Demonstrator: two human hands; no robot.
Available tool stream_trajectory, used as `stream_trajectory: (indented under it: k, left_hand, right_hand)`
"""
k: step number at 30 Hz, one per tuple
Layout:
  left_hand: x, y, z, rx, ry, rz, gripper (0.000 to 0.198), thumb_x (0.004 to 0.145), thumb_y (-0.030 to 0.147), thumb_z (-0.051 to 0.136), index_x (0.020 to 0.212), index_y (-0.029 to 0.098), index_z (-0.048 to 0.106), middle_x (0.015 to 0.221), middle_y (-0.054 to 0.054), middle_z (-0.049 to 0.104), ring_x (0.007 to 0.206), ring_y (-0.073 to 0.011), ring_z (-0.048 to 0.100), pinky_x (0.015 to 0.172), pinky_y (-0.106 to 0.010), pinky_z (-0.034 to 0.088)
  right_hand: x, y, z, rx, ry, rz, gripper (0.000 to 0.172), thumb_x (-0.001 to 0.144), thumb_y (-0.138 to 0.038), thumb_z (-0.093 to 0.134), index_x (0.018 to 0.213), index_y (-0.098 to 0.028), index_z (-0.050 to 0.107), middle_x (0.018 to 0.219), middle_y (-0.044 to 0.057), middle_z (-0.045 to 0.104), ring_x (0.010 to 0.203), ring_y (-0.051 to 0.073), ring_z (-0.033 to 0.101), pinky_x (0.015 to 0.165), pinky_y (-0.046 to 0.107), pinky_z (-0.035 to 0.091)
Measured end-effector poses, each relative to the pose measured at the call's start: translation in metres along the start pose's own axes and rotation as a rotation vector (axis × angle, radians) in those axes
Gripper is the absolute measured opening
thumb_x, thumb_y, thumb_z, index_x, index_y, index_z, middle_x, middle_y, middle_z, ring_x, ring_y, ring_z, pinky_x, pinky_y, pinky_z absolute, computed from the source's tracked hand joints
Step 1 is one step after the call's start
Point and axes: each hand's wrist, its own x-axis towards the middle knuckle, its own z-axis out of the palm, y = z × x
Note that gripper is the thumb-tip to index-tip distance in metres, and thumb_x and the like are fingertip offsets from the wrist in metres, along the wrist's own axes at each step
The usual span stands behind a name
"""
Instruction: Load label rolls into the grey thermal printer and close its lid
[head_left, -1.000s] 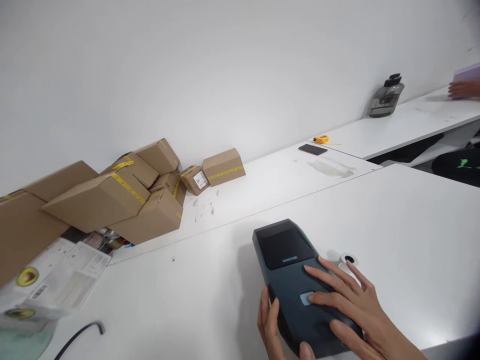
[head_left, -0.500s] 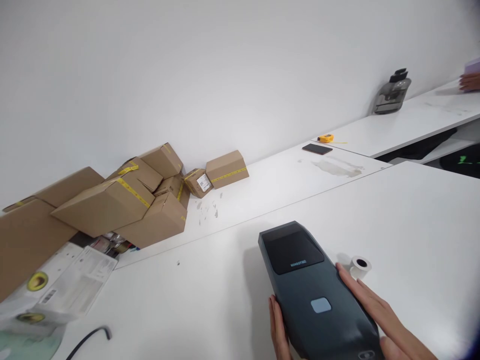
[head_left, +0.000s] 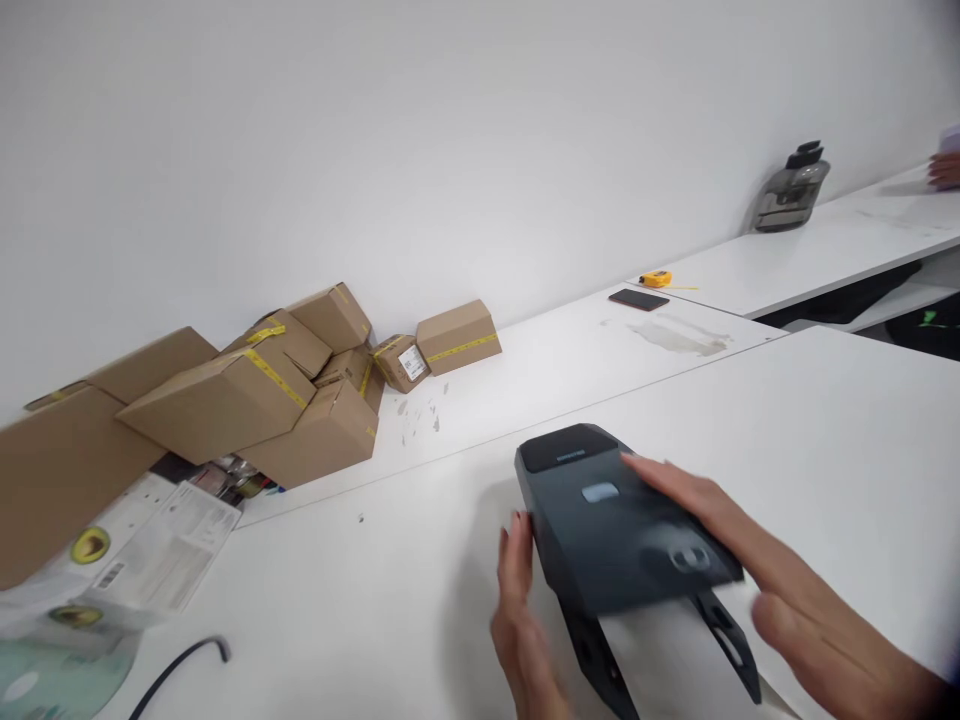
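Note:
A dark grey label printer stands on the white table (head_left: 825, 420) in front of me. Its lid (head_left: 600, 530) is tilted up at the near end, and the black base (head_left: 592, 650) shows beneath it. My right hand (head_left: 787, 600) grips the lid's right edge, fingers stretched along the top and thumb below, blurred by motion. With its fingers straight, my left hand (head_left: 517, 600) rests flat against the printer's left side. The small white paper roll is hidden behind my right hand.
A heap of taped cardboard boxes (head_left: 225, 400) lies at the back left against the wall. Printed packaging (head_left: 150, 560) and a black cable (head_left: 180, 660) sit at the near left. A phone (head_left: 637, 299), yellow tape measure (head_left: 654, 279), grey device (head_left: 791, 190) and another person's hand (head_left: 945, 168) are far right.
The printer's lid has swung up off its base. My right hand moved from the printer's top to the lid's right edge; my left hand slid along the left side.

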Motion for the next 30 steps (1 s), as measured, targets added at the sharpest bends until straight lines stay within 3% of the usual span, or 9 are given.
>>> stream_trajectory:
  k: [4,7,15,19,23,25,26,28,30]
  left_hand:
    - [0.055,0.005,0.017,0.007,0.137,0.064,0.051,0.099,0.054,0.049,0.135,0.021,0.063,0.142,-0.011,0.065,0.139,-0.0265,0.054,0.121,-0.041,0.037]
    - [0.077,-0.014,0.024,0.074,0.022,-0.065,0.048,0.093,0.052,0.06,0.13,0.02,0.065,0.142,-0.011,0.064,0.138,-0.0277,0.054,0.119,-0.042,0.037]
    - [0.068,-0.034,0.021,-0.054,-0.237,-0.249,0.086,0.082,0.056,0.075,0.153,0.022,0.042,0.156,-0.016,0.05,0.144,-0.0301,0.048,0.116,-0.039,0.04]
    - [0.068,-0.034,0.018,-0.048,-0.307,-0.235,0.093,0.083,0.057,0.074,0.158,0.021,0.033,0.157,-0.016,0.049,0.144,-0.0306,0.047,0.118,-0.041,0.038]
    - [0.071,-0.04,0.012,0.001,-0.392,-0.162,0.094,0.084,0.055,0.074,0.16,0.023,0.028,0.158,-0.014,0.049,0.143,-0.0303,0.048,0.119,-0.041,0.038]
    - [0.072,-0.041,0.009,0.066,-0.401,-0.158,0.09,0.088,0.053,0.07,0.161,0.022,0.028,0.155,-0.013,0.053,0.141,-0.0294,0.052,0.117,-0.04,0.04]
    - [0.072,-0.041,0.008,0.106,-0.399,-0.15,0.087,0.09,0.053,0.067,0.161,0.022,0.028,0.153,-0.012,0.055,0.14,-0.0287,0.053,0.115,-0.039,0.041]
    - [0.072,-0.039,0.006,0.191,-0.395,-0.119,0.08,0.094,0.052,0.061,0.161,0.022,0.028,0.152,-0.012,0.056,0.14,-0.028,0.053,0.114,-0.039,0.042]
    - [0.071,-0.038,0.006,0.259,-0.394,-0.086,0.076,0.097,0.05,0.057,0.161,0.022,0.028,0.154,-0.012,0.054,0.142,-0.0276,0.051,0.115,-0.039,0.041]
  right_hand:
    - [0.083,-0.023,-0.002,0.029,0.184,-0.156,0.059,0.101,-0.066,0.031,0.14,-0.033,0.06,0.134,0.006,0.069,0.123,0.032,0.065,0.105,0.046,0.051]
    - [0.134,-0.028,0.0,0.017,0.251,-0.09,0.065,0.101,-0.069,0.028,0.13,-0.025,0.066,0.115,0.009,0.075,0.104,0.029,0.07,0.093,0.047,0.053]
    - [0.216,-0.014,-0.005,0.131,0.097,0.117,0.064,0.101,-0.068,0.029,0.138,-0.026,0.06,0.117,0.006,0.075,0.114,0.028,0.065,0.106,0.051,0.046]
    - [0.216,-0.009,-0.004,0.113,0.159,0.088,0.06,0.101,-0.063,0.036,0.14,-0.023,0.056,0.127,0.011,0.071,0.116,0.031,0.065,0.104,0.055,0.048]
    - [0.158,-0.009,0.002,-0.048,0.49,-0.431,0.023,0.099,-0.035,0.055,0.119,-0.027,0.064,0.112,0.009,0.071,0.104,0.026,0.067,0.091,0.043,0.053]
    - [0.122,-0.005,0.008,-0.133,0.303,-0.646,0.012,0.096,-0.019,0.057,0.1,-0.027,0.066,0.086,0.004,0.071,0.08,0.02,0.067,0.072,0.034,0.053]
    - [0.108,-0.001,0.011,-0.189,0.137,-0.613,0.012,0.096,-0.019,0.057,0.097,-0.026,0.067,0.084,0.004,0.072,0.077,0.02,0.067,0.068,0.033,0.052]
    - [0.092,0.01,0.018,-0.281,-0.251,-0.415,0.016,0.096,-0.026,0.059,0.108,-0.024,0.069,0.099,0.007,0.075,0.086,0.023,0.071,0.071,0.034,0.055]
    - [0.089,0.022,0.024,-0.342,-0.567,-0.196,0.042,0.09,-0.034,0.066,0.13,-0.021,0.066,0.123,0.013,0.073,0.108,0.031,0.071,0.087,0.043,0.057]
